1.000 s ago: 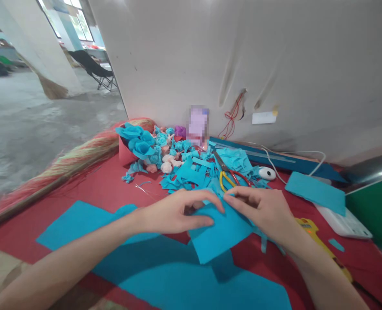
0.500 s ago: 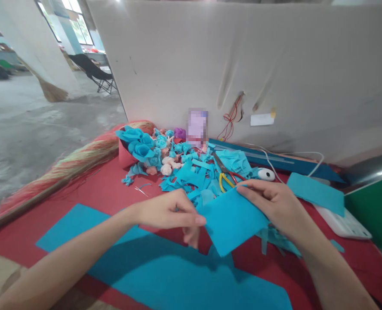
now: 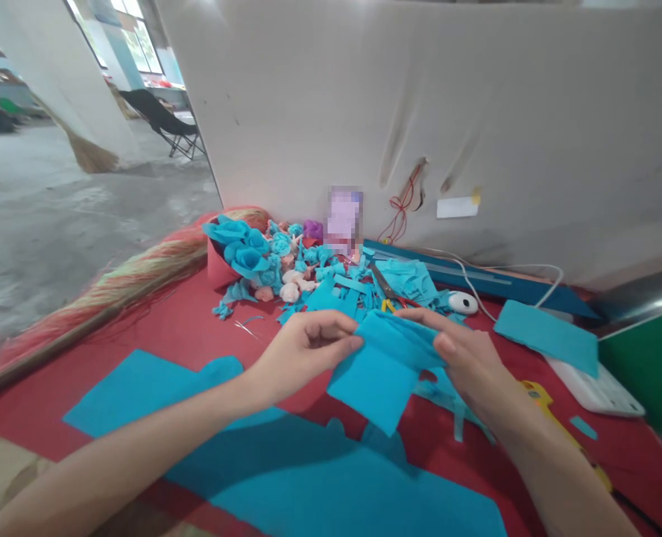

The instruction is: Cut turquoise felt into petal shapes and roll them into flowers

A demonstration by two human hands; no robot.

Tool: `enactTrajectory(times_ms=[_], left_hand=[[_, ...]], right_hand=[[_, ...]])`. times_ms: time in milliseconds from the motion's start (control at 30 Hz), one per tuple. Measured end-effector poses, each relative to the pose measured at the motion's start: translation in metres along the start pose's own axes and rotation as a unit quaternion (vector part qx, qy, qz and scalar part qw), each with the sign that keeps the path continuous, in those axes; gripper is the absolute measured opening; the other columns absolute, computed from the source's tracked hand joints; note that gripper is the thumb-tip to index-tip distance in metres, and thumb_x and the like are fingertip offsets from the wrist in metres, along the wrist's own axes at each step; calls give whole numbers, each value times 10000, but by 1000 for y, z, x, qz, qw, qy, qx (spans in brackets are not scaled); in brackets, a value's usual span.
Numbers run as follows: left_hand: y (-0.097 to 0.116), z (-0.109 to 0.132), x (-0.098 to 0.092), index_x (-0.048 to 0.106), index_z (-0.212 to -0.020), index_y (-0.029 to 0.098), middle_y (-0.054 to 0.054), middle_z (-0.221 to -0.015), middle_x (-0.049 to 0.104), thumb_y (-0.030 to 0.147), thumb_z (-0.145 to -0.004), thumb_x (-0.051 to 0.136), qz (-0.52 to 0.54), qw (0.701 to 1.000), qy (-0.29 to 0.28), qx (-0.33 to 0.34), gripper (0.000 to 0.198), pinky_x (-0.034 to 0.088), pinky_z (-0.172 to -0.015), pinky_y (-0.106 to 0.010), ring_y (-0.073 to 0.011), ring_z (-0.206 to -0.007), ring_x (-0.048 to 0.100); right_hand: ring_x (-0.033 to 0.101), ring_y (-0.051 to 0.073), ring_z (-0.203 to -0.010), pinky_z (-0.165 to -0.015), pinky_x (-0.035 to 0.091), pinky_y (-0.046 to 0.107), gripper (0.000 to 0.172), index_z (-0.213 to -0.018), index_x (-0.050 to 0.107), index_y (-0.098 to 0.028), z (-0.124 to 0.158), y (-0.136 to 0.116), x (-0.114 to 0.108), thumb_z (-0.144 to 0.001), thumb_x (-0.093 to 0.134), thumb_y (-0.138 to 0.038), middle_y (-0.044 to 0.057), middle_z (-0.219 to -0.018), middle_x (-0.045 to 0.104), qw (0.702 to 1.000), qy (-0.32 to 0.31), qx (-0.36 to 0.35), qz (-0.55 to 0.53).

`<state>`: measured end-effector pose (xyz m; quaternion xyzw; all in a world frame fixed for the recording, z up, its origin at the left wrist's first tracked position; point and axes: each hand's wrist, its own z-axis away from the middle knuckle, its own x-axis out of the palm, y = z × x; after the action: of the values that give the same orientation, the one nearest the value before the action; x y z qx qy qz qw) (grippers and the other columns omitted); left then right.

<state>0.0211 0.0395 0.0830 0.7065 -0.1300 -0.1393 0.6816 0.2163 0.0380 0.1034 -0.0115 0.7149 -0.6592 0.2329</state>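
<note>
A small blue sheet of crepe-like paper hangs between my two hands, its far edge folded or bunched over. My left hand pinches its left edge between thumb and fingers. On the right, my right hand grips the folded end, thumb underneath and fingers along the top. Below them a long blue sheet lies across the red tabletop, partly hidden by my left forearm. Just beyond the held paper rest pliers or scissors with yellow and red handles, partly covered.
Blue scraps and several paper flowers are heaped at the back. A red cup-shaped holder carries blue petals. A yellow tool with a black cord lies by my right forearm. A white device sits under a blue stack.
My left hand has moved onto the paper's left edge. The paper's upper part, flat before, is now folded over at my right hand. The yellow tool has come into sight.
</note>
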Motion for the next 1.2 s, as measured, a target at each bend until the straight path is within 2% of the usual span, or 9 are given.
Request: enactTrajectory(times_ms=[167,267,367,600,700,800,967,1067,1200], left_hand=[[2,0,1,508,-752,138,50,-538,454,302,-747,560,21,998,60,28,173,324,-439,-163,-50,-473,372],[2,0,2,484,-742,152,69,-511,416,296,-747,565,25,997,70,31,165,326,-433,-156,-46,-457,360],[4,2,2,477,-767,158,82,-489,398,278,-761,557,26,997,58,36,144,337,-441,-154,-44,-445,372],[0,8,-1,503,-892,178,64,-513,470,254,-782,552,67,996,18,55,143,364,-474,-169,-66,-475,451],[-3,9,-4,565,-849,175,36,-567,492,257,-796,546,71,994,14,87,99,367,-499,-180,-71,-516,451],[-5,9,-6,613,-796,181,12,-646,522,245,-821,517,83,989,-6,119,118,373,-530,-187,-73,-559,455],[-6,7,-6,625,-745,180,11,-689,534,190,-819,505,126,984,-18,123,141,375,-537,-179,-64,-562,465],[-6,7,-6,618,-725,173,13,-681,532,170,-813,500,131,984,-19,117,147,376,-536,-173,-60,-558,463],[-5,6,-7,602,-729,171,13,-727,534,169,-819,478,127,986,-40,99,153,393,-515,-168,-49,-531,472]], right_hand=[[614,243,-814,-683,517,333,561,-1086,600,-273,7,-6,10,-682,505,-652,52,-946,654,996,-80,-34,-34],[592,242,-939,-785,500,330,521,-1135,578,-276,9,-7,14,-717,533,-584,49,-1100,618,995,-75,-11,-70],[607,204,-918,-788,502,309,378,-1140,572,-282,9,-6,17,-786,560,-416,28,-1063,645,992,-49,37,-111],[617,154,-741,-654,511,247,260,-1030,636,-297,8,3,16,-777,596,-339,5,-902,676,985,-26,29,-167],[567,111,-536,-485,469,203,190,-944,668,-309,6,6,13,-765,611,-334,-17,-708,646,973,-58,14,-223],[503,70,-465,-425,413,172,120,-829,701,-286,5,6,11,-770,605,-325,-16,-691,618,970,-65,-7,-236],[464,50,-437,-416,365,148,240,-768,710,-283,6,5,11,-829,499,-185,-39,-540,544,979,-58,-44,-190],[431,42,-393,-384,330,154,352,-724,711,-273,7,5,11,-783,436,-60,-47,-511,532,985,-48,-62,-154],[301,37,-306,-339,260,184,344,-660,705,-228,6,5,10,-719,425,-37,-60,-395,414,992,-24,-67,-100]])
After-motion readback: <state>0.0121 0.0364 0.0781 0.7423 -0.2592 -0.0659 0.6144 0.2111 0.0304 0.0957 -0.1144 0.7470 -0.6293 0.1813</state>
